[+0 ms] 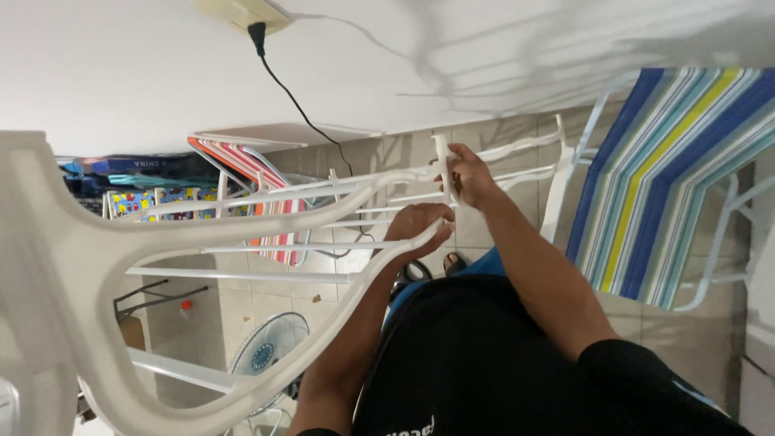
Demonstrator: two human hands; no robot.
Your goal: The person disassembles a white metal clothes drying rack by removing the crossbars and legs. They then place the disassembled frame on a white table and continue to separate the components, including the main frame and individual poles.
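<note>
My left hand curled around curved white frame of drying rack, fingers wrapped under rail. My right hand just beyond, pinching short upright white peg at rack's far end. Striped folding chair to right. Fan on tiled floor beyond; black cable along wall.

Boxes and prints at the left edge of the room

A dark blue flat package with pale lettering lies on top of the stack at the far left, just under the white wall. Beneath it stand colourful cartoon-print boxes, yellow, blue and red, partly hidden behind the white rack bars. Lower left, a brown cardboard box sits on the tiled floor. No screens or signs show.
</note>
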